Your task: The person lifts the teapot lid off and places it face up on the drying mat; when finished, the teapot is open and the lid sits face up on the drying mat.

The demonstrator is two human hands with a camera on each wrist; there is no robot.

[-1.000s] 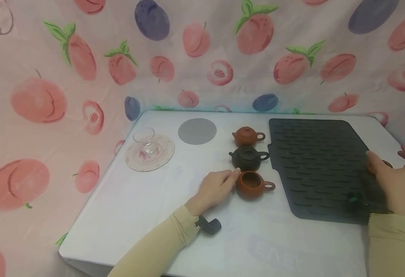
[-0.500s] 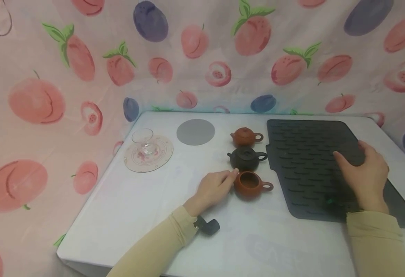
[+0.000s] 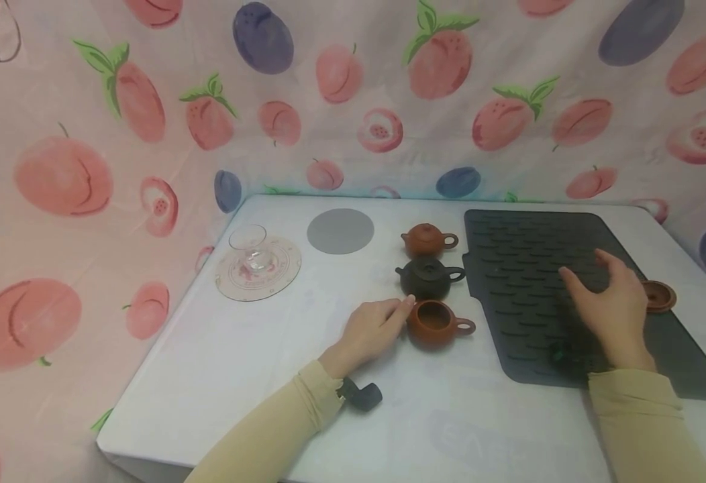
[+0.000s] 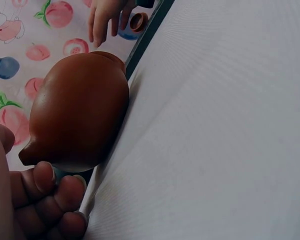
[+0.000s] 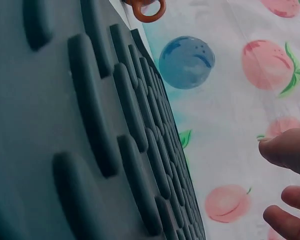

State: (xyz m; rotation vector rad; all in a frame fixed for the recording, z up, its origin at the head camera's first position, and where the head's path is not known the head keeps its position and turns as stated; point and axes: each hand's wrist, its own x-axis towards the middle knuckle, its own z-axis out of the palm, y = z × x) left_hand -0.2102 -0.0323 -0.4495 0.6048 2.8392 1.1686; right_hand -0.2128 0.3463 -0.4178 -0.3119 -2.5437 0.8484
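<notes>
An orange-brown teapot [image 3: 433,325] stands on the white table with its top opening uncovered and its handle to the right. My left hand [image 3: 372,335] is at its spout; in the left wrist view curled fingers [image 4: 70,192] hold the spout side and the thumb shows at the left. Over the dark ridged mat [image 3: 522,275] hovers my right hand [image 3: 613,315], thumb and fingers spread with nothing between them. Just right of that hand, a small round brown lid [image 3: 660,296] lies on the mat's right side, partly hidden by the hand.
A black teapot [image 3: 430,276] and a lidded brown teapot [image 3: 428,239] stand in line behind the uncovered one. Far left, a clear glass [image 3: 256,258] sits on a patterned round mat [image 3: 232,285]. A grey disc [image 3: 341,231] lies at the back. Fruit-print cloth [image 3: 305,74] hangs behind.
My right hand has moved left over the mat, away from the lid, which is now more fully visible. The left hand and the teapots stay in place.
</notes>
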